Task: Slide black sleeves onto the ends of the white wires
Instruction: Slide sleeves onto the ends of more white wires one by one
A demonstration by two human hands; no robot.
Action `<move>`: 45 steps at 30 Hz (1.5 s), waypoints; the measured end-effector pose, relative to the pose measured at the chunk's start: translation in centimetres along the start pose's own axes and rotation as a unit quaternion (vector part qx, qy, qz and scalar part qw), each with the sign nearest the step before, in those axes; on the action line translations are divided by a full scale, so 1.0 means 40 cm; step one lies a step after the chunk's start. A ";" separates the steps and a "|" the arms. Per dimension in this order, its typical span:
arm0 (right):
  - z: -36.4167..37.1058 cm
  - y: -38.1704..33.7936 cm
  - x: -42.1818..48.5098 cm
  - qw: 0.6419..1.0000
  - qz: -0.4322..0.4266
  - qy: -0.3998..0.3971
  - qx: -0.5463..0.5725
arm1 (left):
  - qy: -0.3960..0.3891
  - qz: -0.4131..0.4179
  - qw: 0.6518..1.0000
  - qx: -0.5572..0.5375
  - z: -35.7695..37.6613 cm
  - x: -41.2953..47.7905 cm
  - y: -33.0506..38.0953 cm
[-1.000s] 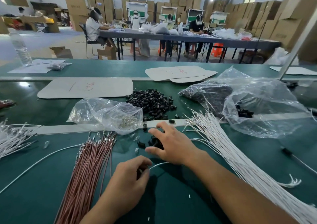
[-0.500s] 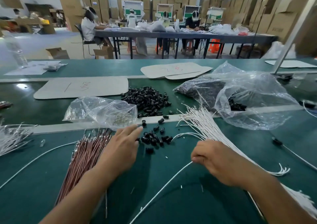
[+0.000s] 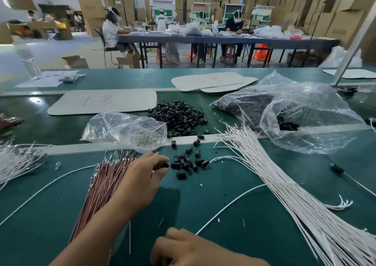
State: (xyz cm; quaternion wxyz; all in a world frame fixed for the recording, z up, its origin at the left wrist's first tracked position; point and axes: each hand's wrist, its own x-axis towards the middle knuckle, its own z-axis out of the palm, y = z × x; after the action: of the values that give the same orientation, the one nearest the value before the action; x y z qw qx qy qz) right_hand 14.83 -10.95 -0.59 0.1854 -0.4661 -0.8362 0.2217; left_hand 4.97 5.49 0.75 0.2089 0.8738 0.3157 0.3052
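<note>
A small cluster of black sleeves (image 3: pixel 189 163) lies on the green mat in front of me. My left hand (image 3: pixel 145 177) reaches to the cluster's left edge, thumb and fingers pinched on one black sleeve (image 3: pixel 161 166). My right hand (image 3: pixel 183 247) is low at the bottom edge, closed on the end of a single white wire (image 3: pixel 240 196) that arcs up and right toward the big bundle of white wires (image 3: pixel 289 186). A larger pile of black sleeves (image 3: pixel 179 117) sits beyond the metal strip.
A bundle of red-brown wires (image 3: pixel 103 186) lies under my left forearm. A clear bag of metal terminals (image 3: pixel 124 127) sits left of the pile, and a large plastic bag (image 3: pixel 309 119) on the right. More white wires (image 3: pixel 16 160) lie far left. Cardboard sheets (image 3: pixel 101 102) lie behind.
My right hand has drawn back toward me, pulling one white wire out of the bundle. My left hand has stayed at the sleeve cluster and pinched shut on a sleeve.
</note>
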 end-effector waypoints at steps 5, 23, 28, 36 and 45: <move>0.047 0.020 -0.016 0.957 -0.023 0.044 -0.286 | 0.012 -0.042 0.990 -0.136 -0.034 -0.069 0.019; -0.112 0.190 0.011 0.929 0.160 0.330 -0.039 | -0.018 -0.103 0.972 -0.208 0.007 -0.109 -0.031; -0.101 0.189 0.023 0.939 0.138 0.315 -0.018 | -0.031 -0.087 0.976 -0.196 0.021 -0.110 -0.030; -0.081 0.176 0.039 0.949 0.110 0.297 -0.012 | -0.033 -0.054 0.984 -0.169 0.026 -0.110 -0.015; -0.069 0.168 0.042 0.923 0.134 0.355 0.062 | -0.021 -0.040 0.981 -0.188 0.029 -0.110 -0.007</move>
State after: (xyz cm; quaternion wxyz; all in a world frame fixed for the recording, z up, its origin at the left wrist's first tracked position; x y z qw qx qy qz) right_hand 20.10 -5.80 -1.75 0.4673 -0.6098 -0.6295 0.1160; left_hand 2.93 2.52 -2.01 0.3878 0.8119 0.2826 0.3324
